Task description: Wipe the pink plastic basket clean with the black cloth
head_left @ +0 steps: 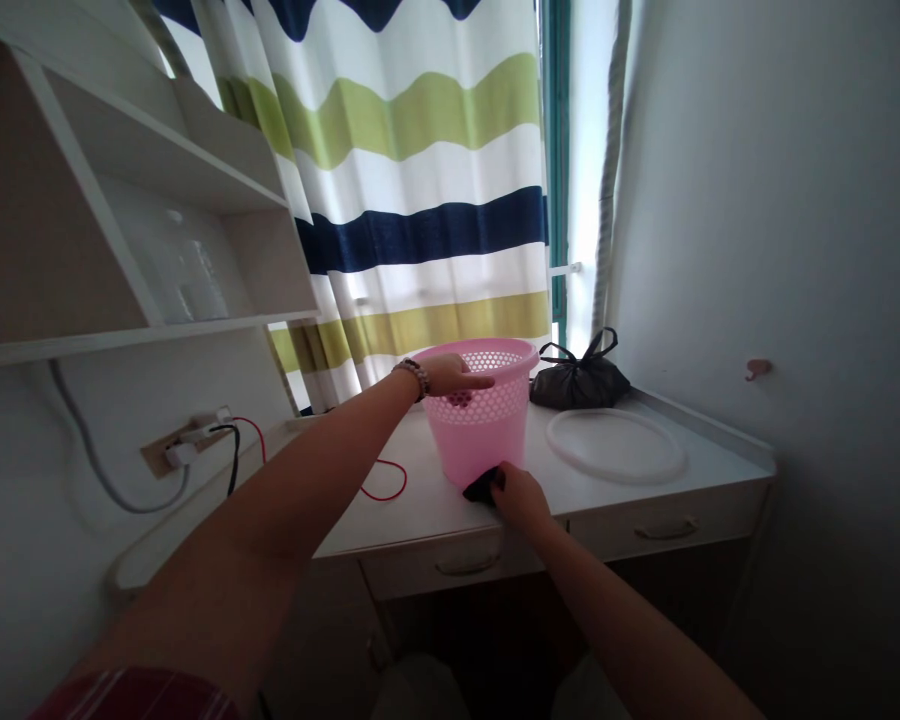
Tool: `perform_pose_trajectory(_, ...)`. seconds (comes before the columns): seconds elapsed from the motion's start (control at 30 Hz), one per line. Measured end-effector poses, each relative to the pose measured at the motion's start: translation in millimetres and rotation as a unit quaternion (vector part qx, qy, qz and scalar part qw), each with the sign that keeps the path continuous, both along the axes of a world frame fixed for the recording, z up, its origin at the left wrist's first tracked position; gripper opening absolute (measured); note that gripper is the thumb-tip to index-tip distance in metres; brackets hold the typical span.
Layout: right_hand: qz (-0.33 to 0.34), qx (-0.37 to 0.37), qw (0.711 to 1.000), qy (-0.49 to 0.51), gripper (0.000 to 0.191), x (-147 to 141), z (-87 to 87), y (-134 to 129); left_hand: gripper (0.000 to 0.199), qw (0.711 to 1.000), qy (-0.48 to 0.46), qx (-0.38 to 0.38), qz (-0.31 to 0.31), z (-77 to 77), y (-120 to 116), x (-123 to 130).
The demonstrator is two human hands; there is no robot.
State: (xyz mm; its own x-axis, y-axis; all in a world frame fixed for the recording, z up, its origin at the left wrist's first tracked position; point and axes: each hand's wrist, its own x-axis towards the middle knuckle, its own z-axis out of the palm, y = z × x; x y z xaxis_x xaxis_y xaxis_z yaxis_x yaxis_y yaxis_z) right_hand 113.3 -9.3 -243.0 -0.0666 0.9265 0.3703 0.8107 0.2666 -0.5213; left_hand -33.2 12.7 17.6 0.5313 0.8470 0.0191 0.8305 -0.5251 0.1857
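Observation:
A pink plastic wastebasket [487, 435] with a perforated upper band stands upright on the white desk. My left hand [450, 375] grips its near rim. One digit lies along the outside, and the other fingers show faintly through the holes. Low at the basket's front, my right hand [521, 495] pinches a dark cloth [481, 487] against the wall near the base. Part of the cloth is hidden by my fingers.
A tied black plastic bag [581, 383] sits behind on the right, with a pale ring [682, 458] lying before it. A red cable [390, 496] crosses the desk [435, 520] at left. Shelves [195, 322] hang upper left, above plugs in a wall socket [157, 458].

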Motion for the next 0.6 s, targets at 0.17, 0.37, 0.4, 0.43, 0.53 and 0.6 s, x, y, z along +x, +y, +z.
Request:
perform_pose_trajectory(0.17,0.011,0.012,0.999,0.039,0.011,4.0,6.9,8.6,0.068,1.0,0.016,0.02,0.013,-2.7,3.0,4.5)
perform_pose_trajectory(0.37,0.007,0.032,0.998,0.045,0.01,-5.0,21.5,4.5,0.065,1.0,0.007,0.001,0.011,-3.2,5.4,1.9)
perform_pose_trajectory(0.4,0.008,0.045,0.998,0.045,0.009,-7.1,29.2,3.4,0.065,1.0,0.002,-0.005,0.014,-3.5,5.6,1.3)
perform_pose_trajectory(0.43,0.008,0.061,0.997,0.046,0.009,-8.8,39.0,2.5,0.064,1.0,-0.002,-0.009,0.017,-3.8,5.9,0.9)
perform_pose_trajectory(0.53,0.005,0.121,0.991,0.055,0.012,-10.9,80.0,1.9,0.064,1.0,0.002,-0.004,0.017,-4.5,7.8,-0.2)
perform_pose_trajectory(0.6,0.0,0.169,0.983,0.069,0.015,-10.0,110.8,3.1,0.063,1.0,0.015,0.021,0.013,-4.4,9.3,-0.6)
